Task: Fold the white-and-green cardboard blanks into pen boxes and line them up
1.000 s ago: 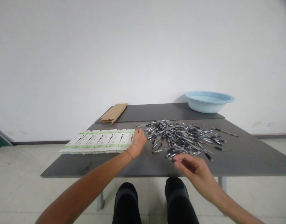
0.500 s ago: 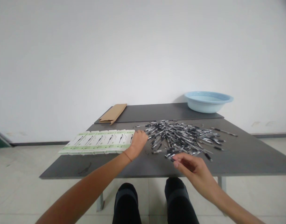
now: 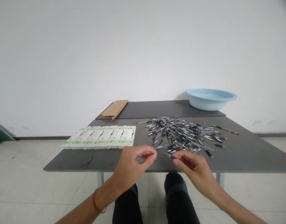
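right hand (image 3: 194,163): pinches pens (image 3: 170,155) that point left | left hand (image 3: 131,163): just left of them, fingertips together, can't tell if holding

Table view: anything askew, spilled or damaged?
Pens lie heaped at all angles, not lined up like the green-and-white boxes; one pen sits apart at the heap's right. Dark marks stain the tabletop near its front left. No breakage visible.
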A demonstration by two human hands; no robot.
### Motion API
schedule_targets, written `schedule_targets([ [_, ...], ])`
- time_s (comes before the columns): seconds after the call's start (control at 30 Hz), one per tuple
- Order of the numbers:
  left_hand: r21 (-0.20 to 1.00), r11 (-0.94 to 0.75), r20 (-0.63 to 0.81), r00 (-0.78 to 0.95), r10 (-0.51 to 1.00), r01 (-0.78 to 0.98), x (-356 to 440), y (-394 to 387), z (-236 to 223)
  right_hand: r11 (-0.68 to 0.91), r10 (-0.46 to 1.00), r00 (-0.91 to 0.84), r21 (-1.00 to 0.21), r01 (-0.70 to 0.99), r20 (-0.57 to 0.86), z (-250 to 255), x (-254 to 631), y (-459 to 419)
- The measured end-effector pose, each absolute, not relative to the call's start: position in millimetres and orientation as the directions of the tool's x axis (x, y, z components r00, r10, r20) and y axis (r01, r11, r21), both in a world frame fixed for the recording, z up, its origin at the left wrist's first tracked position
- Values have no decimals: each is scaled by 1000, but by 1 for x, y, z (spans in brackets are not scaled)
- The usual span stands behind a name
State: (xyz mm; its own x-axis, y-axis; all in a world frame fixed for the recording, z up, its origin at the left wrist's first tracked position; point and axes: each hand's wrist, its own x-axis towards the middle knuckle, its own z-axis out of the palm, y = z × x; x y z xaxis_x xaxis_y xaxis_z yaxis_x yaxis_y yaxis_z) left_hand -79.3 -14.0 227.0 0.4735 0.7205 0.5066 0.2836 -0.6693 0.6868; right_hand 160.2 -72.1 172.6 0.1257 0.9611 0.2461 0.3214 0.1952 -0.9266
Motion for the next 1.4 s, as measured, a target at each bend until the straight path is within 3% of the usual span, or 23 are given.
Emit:
schedule_targets([
  [0.13,530,-794,660,442,607,299,-82,-29,233,219,958,102,-912,348,269,176,154,-74],
  [0.23,486,-822,688,450,569,297,-83,-32,231,251,949,89,-896,367,302,180,151,-75],
  [1.07,698,-645,431,536,726,313,-71,-31,230,402,912,-123,-794,456,391,193,151,-82],
  [1.4,693,-637,400,556,728,336,-71,-35,230,469,880,-176,-747,471,441,195,151,-81],
])
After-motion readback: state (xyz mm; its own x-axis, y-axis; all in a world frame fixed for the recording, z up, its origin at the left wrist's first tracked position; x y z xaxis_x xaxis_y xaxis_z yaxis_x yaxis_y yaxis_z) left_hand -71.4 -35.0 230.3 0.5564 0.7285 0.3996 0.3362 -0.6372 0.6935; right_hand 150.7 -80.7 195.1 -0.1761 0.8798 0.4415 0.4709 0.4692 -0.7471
